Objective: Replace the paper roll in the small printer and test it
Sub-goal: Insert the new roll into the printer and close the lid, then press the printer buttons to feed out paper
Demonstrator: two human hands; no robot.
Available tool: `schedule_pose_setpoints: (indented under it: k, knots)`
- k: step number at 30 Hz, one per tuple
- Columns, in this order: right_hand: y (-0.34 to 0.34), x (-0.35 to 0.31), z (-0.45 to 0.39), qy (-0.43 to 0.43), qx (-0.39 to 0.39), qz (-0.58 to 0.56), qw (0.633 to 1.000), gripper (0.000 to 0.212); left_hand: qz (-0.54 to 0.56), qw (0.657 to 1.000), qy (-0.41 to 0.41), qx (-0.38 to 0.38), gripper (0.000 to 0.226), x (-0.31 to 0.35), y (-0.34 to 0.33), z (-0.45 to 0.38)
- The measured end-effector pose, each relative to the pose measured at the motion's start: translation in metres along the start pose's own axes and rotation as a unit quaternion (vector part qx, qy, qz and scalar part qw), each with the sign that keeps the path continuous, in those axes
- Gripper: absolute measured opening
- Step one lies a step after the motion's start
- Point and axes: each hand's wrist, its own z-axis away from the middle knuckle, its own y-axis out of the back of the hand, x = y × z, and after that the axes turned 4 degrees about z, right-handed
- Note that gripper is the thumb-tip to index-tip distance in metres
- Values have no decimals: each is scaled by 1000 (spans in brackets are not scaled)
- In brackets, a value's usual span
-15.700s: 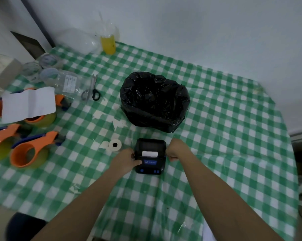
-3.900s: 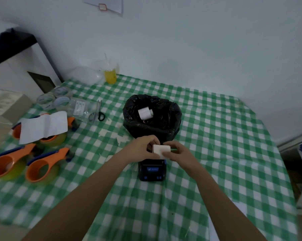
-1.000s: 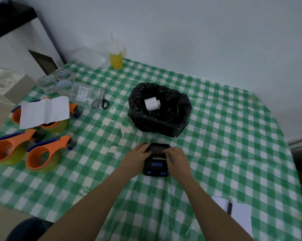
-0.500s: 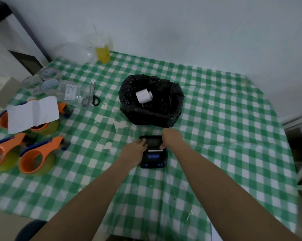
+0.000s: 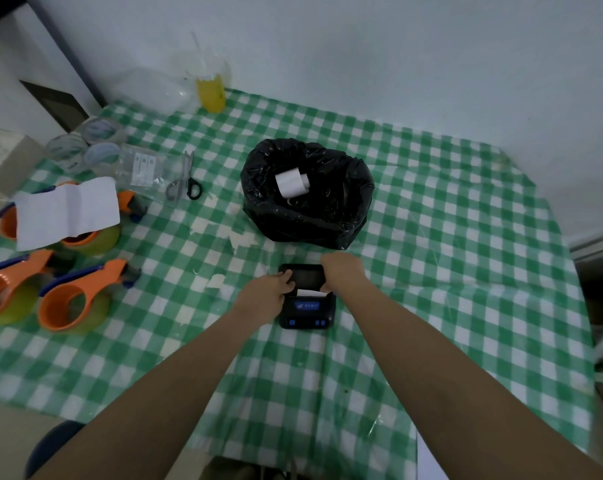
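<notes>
Both hands are on the printer (image 5: 307, 297), which sits on the checked cloth (image 5: 431, 237) just in front of the person. The left hand (image 5: 263, 297) presses against its left side, thumb on the edge of the lid (image 5: 307, 276). The right hand (image 5: 341, 271) curls over the lid's right corner. Whether its fingers pinch the lid or only rest there I cannot tell.

A thin white strip of paper (image 5: 308, 292) shows between the lid and the lower panel with the blue screen. This strip runs left to right, across the printer, so I think the lid must come down toward the person, over it.

The printer is hard black plastic with rounded corners. Behind it stands a crinkly black bag (image 5: 307, 216) with a white roll (image 5: 291, 183) inside.
</notes>
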Motion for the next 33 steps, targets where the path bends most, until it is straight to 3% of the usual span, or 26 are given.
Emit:
schedule_pose_setpoints:
  k: [4, 8, 12, 16, 33]
  knots:
    - [-27, 7, 17, -24, 77, -160, 984, 23, 260, 959, 34, 106, 38, -7, -13, 7]
    - [-72, 15, 39, -76, 186, -360, 911, 16, 392, 903, 80, 153, 47, -10, -30, 19]
    - [-100, 12, 55, -25, 162, -428, 889, 33, 389, 904, 122, 128, 58, -8, -50, 27]
    - [-111, 4, 63, -29, 163, -468, 868, 43, 394, 905, 107, 122, 57, -4, -61, 33]
    - [-126, 2, 60, -23, 188, -490, 851, 43, 323, 925, 97, 176, 47, 2, -71, 30]
